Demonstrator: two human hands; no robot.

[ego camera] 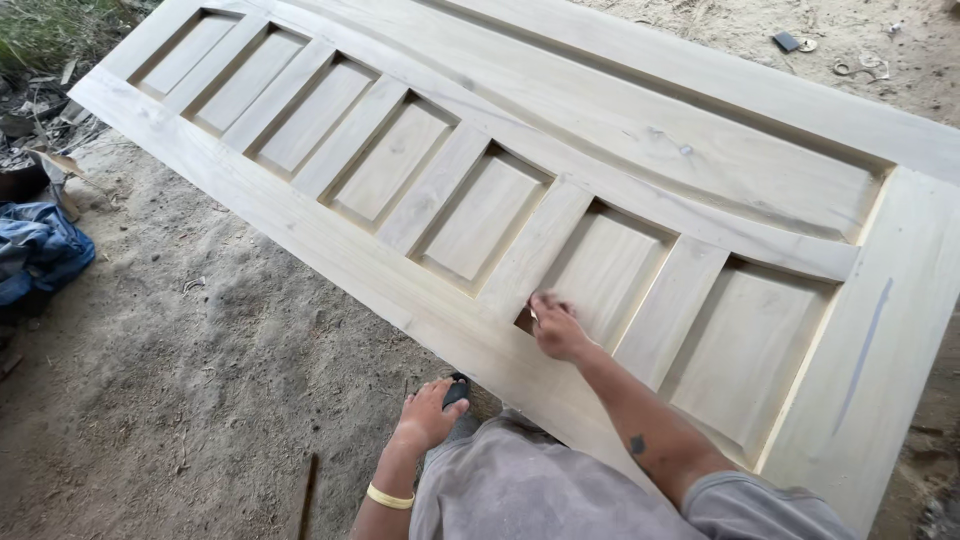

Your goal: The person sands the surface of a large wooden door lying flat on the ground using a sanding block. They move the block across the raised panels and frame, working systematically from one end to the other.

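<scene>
A: Listing the head view, item one: unfinished wooden door (pixel 560 190), pale, laid flat and slanting across sandy ground (pixel 180 330), a row of recessed panels along its near side.

B: And your hands?

A: Item two: your right hand (pixel 556 328), fingers drawn together at the lower corner of one recessed panel (pixel 600 275), pressed to the wood. It may be pinching a small scrap of abrasive, but the view is too blurred to tell. Item three: your left hand (pixel 430 412), well apart from the right, spread and resting down by your knee, over a small dark object (pixel 456 390), below the door's near edge.

B: Hazards?

A: Judged only: bare fingertips rubbing into a sharp inside corner could catch a splinter. Leaning your weight onto the thin panel could crack it. Grit from the ground could be dragged across the face and scratch it.

B: Sundries?

A: Blue cloth (pixel 40 250) at far left; loose scraps (pixel 860 65) beyond the door.
</scene>
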